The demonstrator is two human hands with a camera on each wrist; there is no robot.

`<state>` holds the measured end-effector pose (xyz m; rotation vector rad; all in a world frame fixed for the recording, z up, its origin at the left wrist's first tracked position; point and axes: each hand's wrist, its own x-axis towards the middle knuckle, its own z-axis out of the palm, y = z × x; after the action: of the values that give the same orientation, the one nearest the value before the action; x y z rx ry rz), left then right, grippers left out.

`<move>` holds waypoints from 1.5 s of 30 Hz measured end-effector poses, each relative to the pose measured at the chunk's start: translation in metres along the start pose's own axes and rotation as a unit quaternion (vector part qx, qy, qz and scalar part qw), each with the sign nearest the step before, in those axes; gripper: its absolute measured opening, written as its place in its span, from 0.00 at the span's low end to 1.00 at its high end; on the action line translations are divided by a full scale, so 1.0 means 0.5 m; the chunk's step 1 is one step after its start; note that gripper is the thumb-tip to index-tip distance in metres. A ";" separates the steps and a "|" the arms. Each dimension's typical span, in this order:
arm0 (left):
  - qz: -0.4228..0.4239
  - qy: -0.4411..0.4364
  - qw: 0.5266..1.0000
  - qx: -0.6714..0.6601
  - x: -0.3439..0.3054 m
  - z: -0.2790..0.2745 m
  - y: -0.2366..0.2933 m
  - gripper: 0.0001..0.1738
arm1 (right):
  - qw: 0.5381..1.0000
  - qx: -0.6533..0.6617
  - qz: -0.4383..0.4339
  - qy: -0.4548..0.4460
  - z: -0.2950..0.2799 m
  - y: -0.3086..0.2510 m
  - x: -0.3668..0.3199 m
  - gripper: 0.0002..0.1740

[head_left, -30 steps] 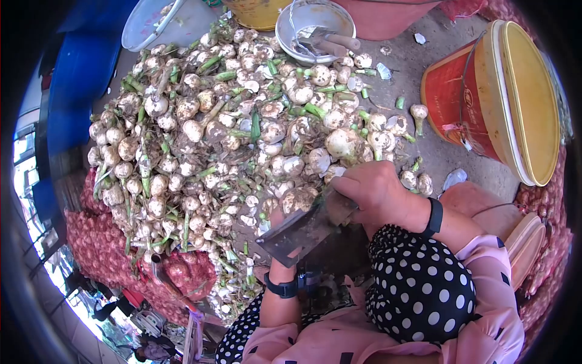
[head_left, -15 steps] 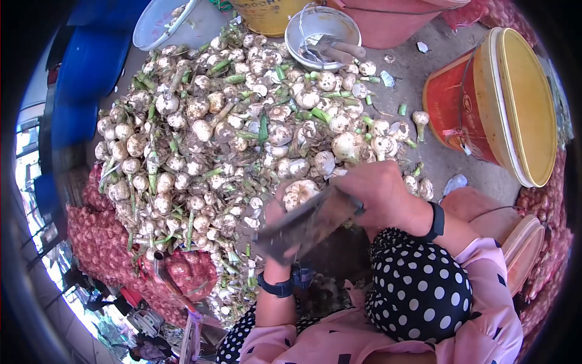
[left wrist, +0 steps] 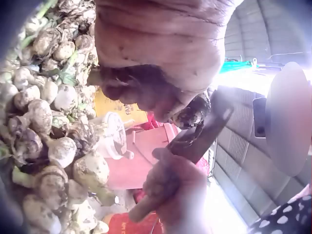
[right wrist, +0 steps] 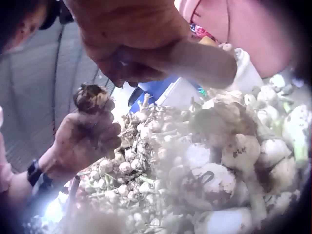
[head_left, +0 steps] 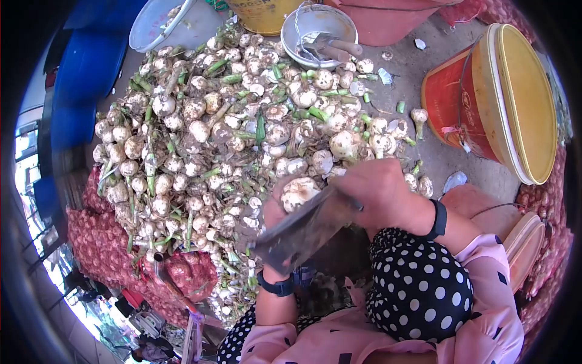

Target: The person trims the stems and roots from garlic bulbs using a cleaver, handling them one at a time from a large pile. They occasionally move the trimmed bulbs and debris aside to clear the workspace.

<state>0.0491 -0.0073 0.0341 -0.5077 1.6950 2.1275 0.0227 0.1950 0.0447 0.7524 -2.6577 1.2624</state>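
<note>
A pale, dirt-marked garlic bulb (head_left: 300, 193) is held in the fingers of the left hand (head_left: 274, 212). The right hand (head_left: 379, 193) grips a knife, whose wide dark blade (head_left: 306, 229) slants below the bulb and hides part of the left hand. In the left wrist view, the left hand (left wrist: 161, 46) curls round the dark-rooted bulb (left wrist: 192, 116), with the blade (left wrist: 212, 126) close beside it and the right hand (left wrist: 175, 190) below. The right wrist view shows the wooden handle (right wrist: 207, 63) in the right hand (right wrist: 136, 41), and the bulb (right wrist: 91, 97) above the left palm (right wrist: 85, 141).
A broad garlic heap (head_left: 200, 130) covers the ground beyond the hands. Behind it stand a whitish bucket (head_left: 197, 30) and a grey bowl (head_left: 318, 59) with wooden-handled tools. A red bucket with a yellow lid (head_left: 527, 103) is at the right; red net sacks (head_left: 100, 242) lie left.
The blade has shifted slightly left and down and is blurred. More of the bulb's pale face shows than one second ago. Both hands keep their holds.
</note>
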 end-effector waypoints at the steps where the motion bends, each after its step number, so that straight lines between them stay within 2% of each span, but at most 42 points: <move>1: 0.030 -0.012 0.999 0.027 -0.002 0.002 -0.006 0.25 | 1.000 -0.002 -0.001 0.000 -0.002 0.002 0.001 0.11; 3: 0.087 -0.031 0.992 0.082 -0.016 -0.004 -0.016 0.25 | 0.997 -0.065 0.007 -0.034 0.002 0.004 0.001 0.08; 4: 0.064 -0.007 0.989 0.134 -0.025 -0.011 -0.016 0.23 | 0.997 -0.064 0.006 -0.035 0.013 0.030 -0.008 0.08; 5: 0.043 0.016 0.982 0.185 -0.030 -0.017 -0.016 0.21 | 0.992 -0.104 0.073 -0.024 0.029 0.080 -0.023 0.06; 6: 0.097 0.013 0.985 0.144 -0.031 -0.012 -0.021 0.19 | 0.979 -0.143 0.141 -0.012 0.033 0.098 -0.022 0.05; 7: 0.098 0.019 0.985 0.142 -0.023 -0.010 -0.019 0.19 | 0.980 -0.142 0.137 -0.015 0.034 0.097 -0.025 0.05; 8: 0.157 0.003 0.961 0.227 -0.008 -0.006 -0.012 0.19 | 0.958 0.141 0.247 -0.023 0.026 0.075 -0.020 0.05; 9: 0.218 -0.019 0.925 0.310 0.014 0.003 0.002 0.19 | 0.849 0.408 0.336 -0.022 0.022 0.060 -0.018 0.06; 10: 0.320 -0.012 0.835 0.447 0.032 0.025 0.024 0.19 | 0.760 0.529 0.375 -0.036 0.024 0.060 -0.016 0.11; 11: 0.405 -0.003 0.716 0.569 0.038 0.050 0.052 0.20 | 0.760 0.528 0.377 -0.035 0.028 0.052 -0.012 0.11; 12: 0.389 0.023 0.689 0.611 0.042 0.062 0.068 0.26 | 0.703 0.599 0.382 0.008 0.032 0.041 -0.005 0.12; 13: 0.391 0.022 0.690 0.609 0.043 0.057 0.050 0.26 | 0.642 0.664 0.381 0.052 0.032 0.036 -0.001 0.13; 14: 0.354 0.096 0.808 0.461 0.041 0.046 0.015 0.28 | 0.661 0.649 0.372 0.055 0.036 0.038 -0.005 0.13; 15: 0.300 0.166 0.892 0.295 0.035 0.054 0.006 0.31 | 0.662 0.648 0.372 0.056 0.041 0.042 -0.009 0.13; 16: 0.180 0.129 0.975 -0.026 0.014 0.078 -0.001 0.29 | 0.776 0.534 0.332 0.051 0.046 0.047 -0.015 0.11; 17: 0.179 0.131 0.975 -0.027 0.010 0.077 -0.007 0.29 | 0.868 0.406 0.283 0.042 0.049 0.048 -0.017 0.10; 18: 0.059 0.077 0.985 -0.140 0.006 0.071 -0.015 0.27 | 0.921 0.303 0.245 -0.010 0.042 0.047 -0.012 0.08; 19: -0.060 0.020 0.967 -0.248 0.004 0.063 -0.025 0.26 | 0.921 0.305 0.243 -0.014 0.039 0.043 -0.012 0.08; 20: -0.013 0.026 0.967 -0.255 0.010 0.049 -0.050 0.20 | 0.956 0.225 0.188 -0.010 0.035 0.042 -0.013 0.09; 21: -0.008 0.031 0.966 -0.255 0.014 0.041 -0.062 0.20 | 0.981 0.144 0.130 -0.004 0.029 0.040 -0.013 0.10; 22: 0.099 0.018 0.994 0.033 0.015 0.031 -0.069 0.14 | 0.986 0.109 0.124 0.002 0.016 0.034 -0.008 0.10; 23: 0.190 0.009 0.927 0.322 0.012 0.021 -0.070 0.10 | 0.986 0.118 0.116 -0.002 0.018 0.042 -0.009 0.10; 24: 0.107 0.001 0.936 0.336 0.018 0.038 -0.037 0.09 | 0.988 0.116 0.106 0.007 0.020 0.055 -0.013 0.09; 25: 0.104 0.013 0.935 0.340 0.013 0.057 -0.014 0.09 | 0.989 0.114 0.098 0.015 0.021 0.071 -0.020 0.08; 27: 0.205 -0.033 0.957 0.205 0.016 0.085 0.020 0.22 | 0.951 0.124 0.284 0.002 0.025 0.136 -0.044 0.07; 29: 0.251 -0.087 0.948 0.176 0.051 0.050 0.041 0.33 | 0.901 0.158 0.401 0.052 0.006 0.159 -0.069 0.07; 30: 0.229 -0.033 0.960 0.159 0.076 0.015 0.016 0.38 | 0.887 0.183 0.417 0.080 0.005 0.163 -0.081 0.07; 31: 0.150 0.072 0.979 0.116 0.087 -0.024 0.002 0.35 | 0.873 0.206 0.428 0.111 0.003 0.172 -0.085 0.08; 32: 0.068 0.173 0.980 0.070 0.102 -0.068 -0.009 0.32 | 0.887 0.190 0.406 0.108 0.002 0.184 -0.092 0.10; 33: 0.074 0.255 0.955 0.132 0.140 -0.153 -0.085 0.28 | 0.886 0.192 0.407 0.106 0.005 0.188 -0.089 0.10; 34: 0.073 0.331 0.936 0.095 0.175 -0.240 -0.164 0.25 | 0.880 0.204 0.418 0.098 0.007 0.187 -0.088 0.11; 35: 0.048 0.380 0.916 0.118 0.193 -0.297 -0.206 0.24 | 0.872 0.214 0.430 0.092 0.006 0.186 -0.087 0.12; 37: 0.004 0.410 0.849 0.333 0.239 -0.389 -0.285 0.25 | 0.873 0.211 0.436 0.060 0.001 0.171 -0.078 0.13; 38: 0.001 0.407 0.851 0.331 0.254 -0.382 -0.283 0.25 | 0.878 0.233 0.411 0.079 0.003 0.148 -0.063 0.13; 40: -0.076 0.396 0.722 0.562 0.283 -0.354 -0.260 0.38 | 0.885 0.261 0.375 0.089 0.004 0.137 -0.061 0.15; 41: -0.076 0.393 0.726 0.560 0.288 -0.350 -0.250 0.38 | 0.886 0.256 0.376 0.090 0.000 0.135 -0.058 0.15; 43: -0.132 0.336 0.742 0.565 0.283 -0.363 -0.229 0.34 | 0.897 0.253 0.360 0.044 -0.004 0.123 -0.056 0.15; 44: -0.122 0.309 0.753 0.569 0.271 -0.370 -0.227 0.30 | 0.899 0.276 0.338 0.045 0.004 0.125 -0.064 0.15; 45: -0.121 0.308 0.753 0.570 0.250 -0.370 -0.226 0.30 | 0.898 0.276 0.339 0.047 0.006 0.122 -0.065 0.15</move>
<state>0.0061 -0.1567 -0.1619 -0.9624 2.6414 0.4246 0.0222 0.2376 -0.0095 -0.2688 -2.5633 2.1934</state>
